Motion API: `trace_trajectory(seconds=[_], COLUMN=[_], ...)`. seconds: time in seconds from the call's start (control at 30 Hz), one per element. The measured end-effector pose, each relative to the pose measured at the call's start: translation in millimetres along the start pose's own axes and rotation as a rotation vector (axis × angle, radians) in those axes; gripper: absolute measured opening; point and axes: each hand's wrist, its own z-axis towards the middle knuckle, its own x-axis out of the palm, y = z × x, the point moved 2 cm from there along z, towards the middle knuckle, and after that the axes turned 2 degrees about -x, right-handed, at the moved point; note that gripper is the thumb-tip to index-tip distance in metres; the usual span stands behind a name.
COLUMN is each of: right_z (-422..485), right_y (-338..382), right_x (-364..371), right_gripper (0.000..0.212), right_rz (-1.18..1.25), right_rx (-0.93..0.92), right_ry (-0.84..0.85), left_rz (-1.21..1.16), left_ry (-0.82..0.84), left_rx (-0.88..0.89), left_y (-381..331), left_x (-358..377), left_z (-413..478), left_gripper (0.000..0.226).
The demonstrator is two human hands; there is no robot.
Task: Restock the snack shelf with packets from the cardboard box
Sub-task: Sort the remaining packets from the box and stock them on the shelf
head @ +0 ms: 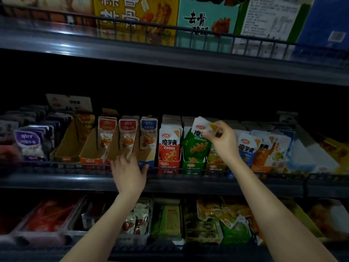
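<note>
Between the upper shelf (132, 53) and the packet rows (170, 127) on the middle shelf (56, 183) lies a wide dark gap. A low wire rail (62, 163) bars the front edge. Cardboard trays (90, 154) stand tight side by side. The right hand (224, 140), pinching green packets (196, 146), fills the room above the green tray (192, 165).

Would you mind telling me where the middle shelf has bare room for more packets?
The brown cardboard tray beside the purple packets and the orange-fronted tray next to it are bare in front of their packets. The red cardboard tray and green cardboard tray, by the right hand pinching white-and-green packets, are crowded.
</note>
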Motion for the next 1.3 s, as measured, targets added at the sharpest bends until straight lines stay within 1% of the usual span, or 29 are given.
trace_trajectory(seconds=[0.07, 0.17, 0.23, 0.33, 0.4, 0.53, 0.6, 0.63, 0.83, 0.9, 0.97, 1.07, 1.2, 1.3], right_z=[0.4, 1.7, 6.5, 14.7, 17.5, 11.2, 8.0, 7.7, 11.0, 11.8, 10.1, 6.9, 0.8, -10.3], right_y=[-6.0, -7.0, -6.6, -5.3, -4.9, -3.1, -1.4, -0.2, 5.2, 8.1, 5.8, 3.5, 4.5, 14.6], right_x=[-1.2, -4.1, -7.5, -14.5, -14.6, 3.8, 14.6, 18.9, 33.7, 35.5, 38.7, 42.1, 42.9, 34.0], right_gripper=[0.024, 0.039, 0.045, 0.044, 0.046, 0.054, 0.052, 0.051, 0.066, 0.067, 0.064, 0.063, 0.069, 0.062], right_rz=[-0.108, -0.237, -0.333, -0.412, -0.501, -0.727, -0.808, -0.834, -0.927, -0.971, -1.009, -1.033, -1.019, -0.941], right_rx=[-0.031, -0.065, -0.077, -0.12, -0.135, -0.126, -0.198, -0.235, -0.454, -0.434, -0.346, -0.297, -0.36, -0.407], right_ry=[0.044, 0.1, 0.089, 0.053, 0.06, 0.193, 0.233, 0.228, 0.179, 0.198, 0.256, 0.251, 0.162, 0.075], left_rz=[0.008, 0.0, -0.024, -0.075, -0.084, -0.043, -0.042, -0.041, -0.063, -0.07, -0.072, -0.06, -0.041, -0.015], left_ry=[0.004, -0.001, -0.029, -0.059, -0.066, -0.055, -0.055, -0.056, -0.071, -0.068, -0.064, -0.05, -0.034, 0.005], left_rx=[0.001, 0.03, 0.06, 0.071, 0.084, 0.147, 0.154, 0.153, 0.173, 0.171, 0.172, 0.173, 0.173, 0.166], left_y=[11.8, 21.7, 23.6, 24.7, 25.7, 26.3, 26.9, 27.5, 30.4, 30.6, 30.6, 31.1, 30.9, 29.4], left_x=[8.5, 17.3, 18.8, 18.7, 18.9, 23.1, 24.7, 24.8, 26.7, 27.2, 27.4, 28.0, 28.6, 27.5], left_z=[-0.2, -3.3, -5.7, -6.1, -6.0, -8.7, -9.4, -9.5, -9.7, -9.9, -10.0, -10.0, -10.0, -10.5], left_gripper=[0.059, 0.059, 0.055, 0.057, 0.06, 0.059, 0.057, 0.057, 0.056, 0.057, 0.059, 0.062, 0.068, 0.069])
